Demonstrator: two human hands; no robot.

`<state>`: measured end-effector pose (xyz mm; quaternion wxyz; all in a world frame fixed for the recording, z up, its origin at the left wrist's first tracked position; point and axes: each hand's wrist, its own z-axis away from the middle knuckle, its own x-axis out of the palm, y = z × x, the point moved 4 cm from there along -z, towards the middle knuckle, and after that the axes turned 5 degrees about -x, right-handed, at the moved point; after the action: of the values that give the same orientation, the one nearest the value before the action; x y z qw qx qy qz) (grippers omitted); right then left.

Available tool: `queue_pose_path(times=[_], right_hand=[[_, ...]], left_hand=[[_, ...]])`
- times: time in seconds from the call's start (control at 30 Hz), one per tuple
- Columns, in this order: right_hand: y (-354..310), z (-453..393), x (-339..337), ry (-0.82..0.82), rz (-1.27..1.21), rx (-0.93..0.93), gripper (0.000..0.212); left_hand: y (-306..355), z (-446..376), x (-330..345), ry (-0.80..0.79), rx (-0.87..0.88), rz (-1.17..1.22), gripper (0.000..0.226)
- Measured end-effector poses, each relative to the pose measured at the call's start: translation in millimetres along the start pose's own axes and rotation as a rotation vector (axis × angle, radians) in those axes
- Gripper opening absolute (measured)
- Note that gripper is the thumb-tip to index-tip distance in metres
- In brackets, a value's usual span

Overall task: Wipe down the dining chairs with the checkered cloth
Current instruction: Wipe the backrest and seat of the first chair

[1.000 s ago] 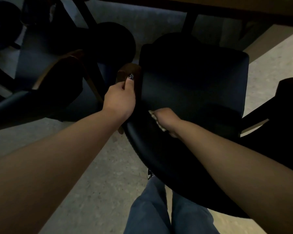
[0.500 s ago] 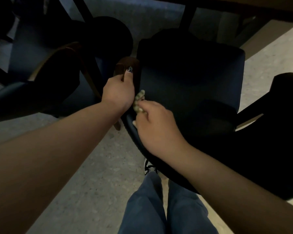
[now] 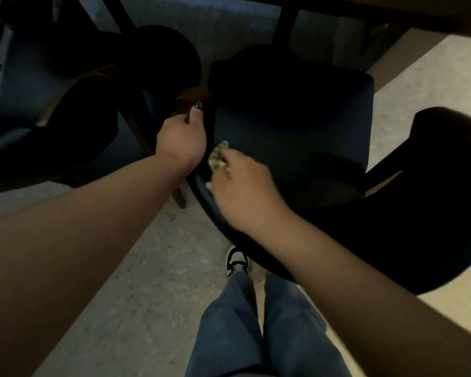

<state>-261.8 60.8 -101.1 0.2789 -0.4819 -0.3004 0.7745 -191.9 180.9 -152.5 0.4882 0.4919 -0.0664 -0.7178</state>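
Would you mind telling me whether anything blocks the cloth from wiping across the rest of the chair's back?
Nothing visible does. The right hand holds the checkered cloth on the chair, beside the left hand gripping the wooden armrest; the dark upholstery rightward looks bare.

Chair in front of me, table behind it.
My left hand (image 3: 180,140) on chair (image 3: 291,123) armrest (image 3: 192,103), left of the seat; right hand (image 3: 242,186) with cloth (image 3: 217,158) just beside it, on the backrest edge. A 2nd chair (image 3: 52,110) further left. My shoe (image 3: 236,261) below.

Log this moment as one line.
left hand grips wooden armrest | right hand holds checkered cloth on chair back
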Motion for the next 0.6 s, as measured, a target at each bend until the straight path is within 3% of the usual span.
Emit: queue_pose_path(times=[0.1, 0.23, 0.33, 0.5, 0.6], right_hand=[[-12, 25, 11, 0.051, -0.015, -0.02, 0.044], [17, 70, -15, -0.006, 0.126, -0.055, 0.042], [22, 47, -21, -0.038, 0.169, 0.037, 0.032], [2, 56, -5, -0.002, 0.056, -0.032, 0.049], [31, 86, -30, -0.077, 0.174, -0.052, 0.046]], left_hand=[[1, 4, -3, -0.012, -0.031, 0.017, 0.053], [7, 12, -7, -0.043, -0.085, 0.005, 0.055], [12, 23, -14, 0.009, -0.061, -0.03, 0.05], [6, 57, -8, 0.082, -0.062, -0.053, 0.045], [3, 75, 0, 0.099, -0.055, -0.005, 0.05]])
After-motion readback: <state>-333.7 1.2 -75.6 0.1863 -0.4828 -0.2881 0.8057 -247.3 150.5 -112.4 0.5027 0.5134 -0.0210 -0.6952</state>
